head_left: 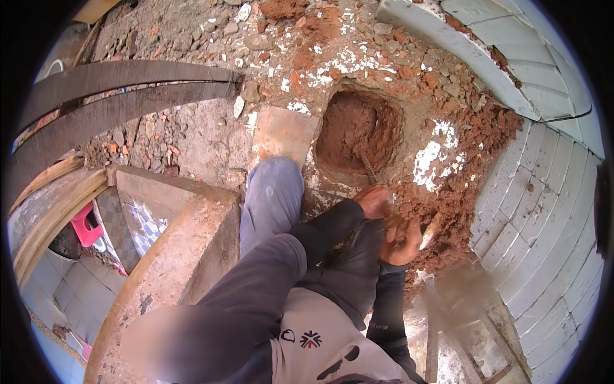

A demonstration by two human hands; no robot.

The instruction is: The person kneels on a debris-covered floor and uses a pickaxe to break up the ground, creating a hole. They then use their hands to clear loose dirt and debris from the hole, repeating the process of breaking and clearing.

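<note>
A ribbed metal bar point(368, 168) slants down into a squarish hole point(391, 128) dug in red earth. My left hand point(375, 200) is closed round the bar just outside the hole's near edge. Behind it, closer to my body, my right hand point(401, 240) is closed on the same bar's line, slightly smeared by motion; the bar between its fingers is hidden. Loose reddish soil point(441, 221) is heaped beside my right hand. The bar's lower tip is lost against the soil in the hole.
A flat tan slab point(279, 134) lies left of the hole, by my knee point(274, 189). Dark curved boards point(141, 75) reach in from the left above a concrete ledge point(173, 256). A tiled wall point(537, 211) stands at right. Rubble point(256, 41) and white chips cover the far ground.
</note>
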